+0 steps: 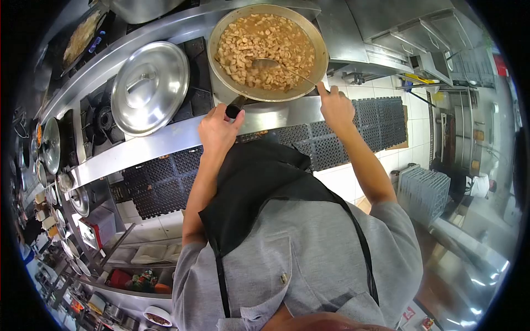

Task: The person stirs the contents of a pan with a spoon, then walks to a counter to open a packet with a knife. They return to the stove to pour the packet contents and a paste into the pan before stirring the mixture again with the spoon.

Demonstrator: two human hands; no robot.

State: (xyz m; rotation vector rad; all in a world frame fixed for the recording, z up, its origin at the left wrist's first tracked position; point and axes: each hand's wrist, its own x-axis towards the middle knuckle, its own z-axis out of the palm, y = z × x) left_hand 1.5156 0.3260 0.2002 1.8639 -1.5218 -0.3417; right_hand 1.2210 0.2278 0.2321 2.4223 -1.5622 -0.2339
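Observation:
A wide metal pan (pixel 223 78) full of pale diced pieces in brown sauce sits on the stove in front of me. My left hand (pixel 218 131) grips the pan's black handle (pixel 236 106) at its near rim. My right hand (pixel 335 105) holds the thin handle of a metal ladle (pixel 265 64) whose bowl rests in the food near the pan's middle. Both arms reach forward over my grey shirt and black apron.
A pot under a shiny steel lid (pixel 149 87) stands left of the pan. Another pan of food (pixel 81 37) sits far left. Black rubber mats (pixel 331 143) cover the tiled floor. Shelves with bowls and containers (pixel 66 220) line the left; grey crates (pixel 424 190) stand right.

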